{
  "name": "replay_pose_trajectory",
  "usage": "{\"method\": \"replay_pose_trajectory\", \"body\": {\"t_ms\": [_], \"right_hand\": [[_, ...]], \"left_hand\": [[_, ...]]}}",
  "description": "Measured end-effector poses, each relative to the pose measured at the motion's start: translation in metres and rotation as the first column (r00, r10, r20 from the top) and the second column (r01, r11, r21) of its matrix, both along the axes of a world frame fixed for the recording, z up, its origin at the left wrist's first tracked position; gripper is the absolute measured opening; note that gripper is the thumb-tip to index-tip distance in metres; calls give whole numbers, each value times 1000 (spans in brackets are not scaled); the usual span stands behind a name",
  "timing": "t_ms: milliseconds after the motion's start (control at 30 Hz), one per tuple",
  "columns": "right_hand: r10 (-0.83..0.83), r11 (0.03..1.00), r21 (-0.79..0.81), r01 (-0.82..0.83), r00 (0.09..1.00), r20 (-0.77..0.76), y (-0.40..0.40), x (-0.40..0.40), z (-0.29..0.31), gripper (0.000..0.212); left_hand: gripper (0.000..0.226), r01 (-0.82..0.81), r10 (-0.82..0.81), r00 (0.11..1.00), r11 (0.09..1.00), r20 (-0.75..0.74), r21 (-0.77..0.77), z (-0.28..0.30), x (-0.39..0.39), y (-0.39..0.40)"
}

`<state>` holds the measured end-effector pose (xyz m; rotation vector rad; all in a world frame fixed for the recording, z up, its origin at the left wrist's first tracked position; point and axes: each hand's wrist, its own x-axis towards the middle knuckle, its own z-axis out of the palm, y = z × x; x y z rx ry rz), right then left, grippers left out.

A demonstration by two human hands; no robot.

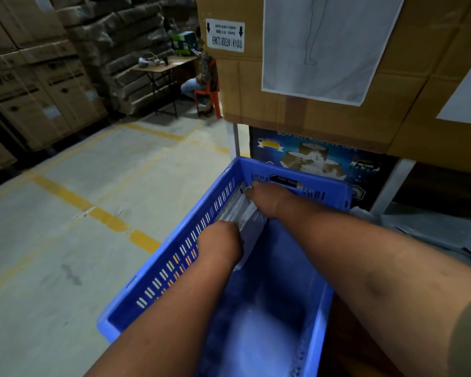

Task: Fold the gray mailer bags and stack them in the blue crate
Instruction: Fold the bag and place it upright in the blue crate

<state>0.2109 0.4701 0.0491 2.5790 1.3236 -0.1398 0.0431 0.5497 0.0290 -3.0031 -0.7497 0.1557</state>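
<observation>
The blue crate [174,257] stands in front of me with both my arms reaching into it. Folded gray mailer bags [242,213] lean against its far left inner wall. My left hand [219,239] is at the near end of the bags, fingers down and hidden behind them. My right hand [264,198] is at the far end of the bags near the crate's back corner, fingers also mostly hidden. Whether either hand grips the bags or only presses them cannot be told. The rest of the crate floor is bare blue.
Large cardboard boxes [310,77] and a tape carton [310,159] stand right behind the crate. More gray bags [433,229] lie on a surface to the right. Concrete floor with yellow lines [98,213] stretches left; a seated person [201,83] and a table are far back.
</observation>
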Motion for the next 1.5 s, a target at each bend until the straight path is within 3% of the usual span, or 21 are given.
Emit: {"method": "replay_pose_trajectory", "body": {"t_ms": [167, 333, 500, 667, 833, 1033, 1167, 1367, 1500], "right_hand": [[32, 999, 21, -31, 999, -16, -14, -13, 22, 57], [-22, 988, 152, 34, 997, -78, -60, -36, 51, 47], [-72, 950, 290, 118, 984, -162, -150, -61, 97, 31], [-186, 931, 277, 237, 963, -196, -252, -76, 106, 14], [-354, 876, 247, 414, 900, -254, -348, -81, 75, 30], [-568, 750, 243, 615, 787, -239, -433, -95, 14, 40], [-554, 744, 331, 581, 813, -181, -448, -103, -15, 40], [-536, 741, 345, 576, 817, -211, -423, -98, -44, 45], [-564, 726, 351, 591, 804, -188, -412, -97, -54, 49]], "left_hand": [[44, 62, -64, 989, 998, 136, 20, 17, -6, -15], [66, 204, -221, 957, 973, 187, 106, 62, 1, -47], [36, 372, -406, 873, 913, 269, 168, 109, 5, -109], [27, 569, -564, 789, 820, 244, 54, 126, 4, -195], [30, 655, -648, 741, 755, 175, 23, 100, 9, -265], [53, 482, -478, 875, 844, 79, -236, 29, 21, -312], [69, 433, -431, 900, 861, 69, -268, -4, 40, -313], [51, 495, -475, 867, 855, 149, -156, -64, 109, -298], [34, 481, -443, 865, 866, 234, -137, -53, 97, -312]]}}
